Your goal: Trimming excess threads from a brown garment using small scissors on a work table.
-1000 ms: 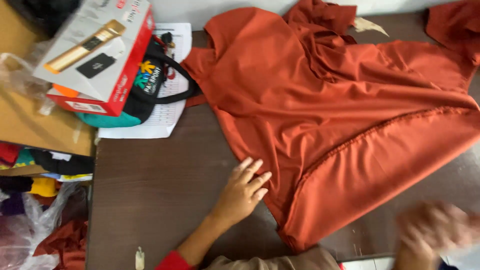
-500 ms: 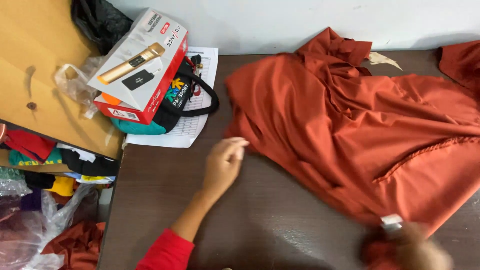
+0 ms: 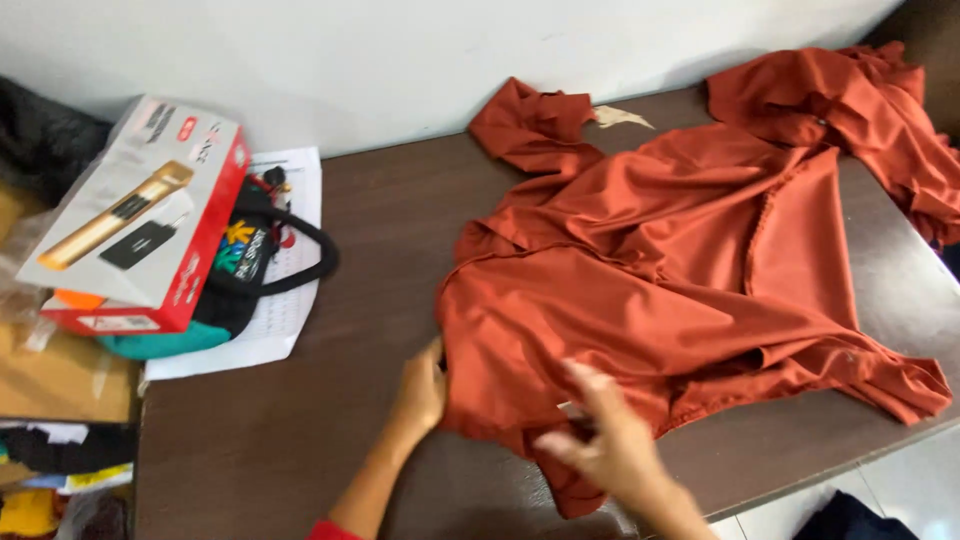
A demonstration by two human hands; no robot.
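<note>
Since half a second ago my left hand [image 3: 420, 392] has slid from the bare wood onto the near edge of the rust-orange garment [image 3: 680, 270], and my right hand [image 3: 605, 440], then low in the lower right corner, has come up onto the cloth. That garment lies rumpled across the middle and right of the frame on the dark tabletop [image 3: 300, 440], its lower hem right under both hands. My left grip looks closed on the cloth's edge; my right is blurred, fingers spread, so I cannot tell whether it holds anything. Pulling unevenly could bunch the slippery fabric or drag its right corner off the tabletop's edge. At left sit a red-and-white box [image 3: 140, 220], a black bag [image 3: 255, 265] and a paper sheet [image 3: 290, 190].
</note>
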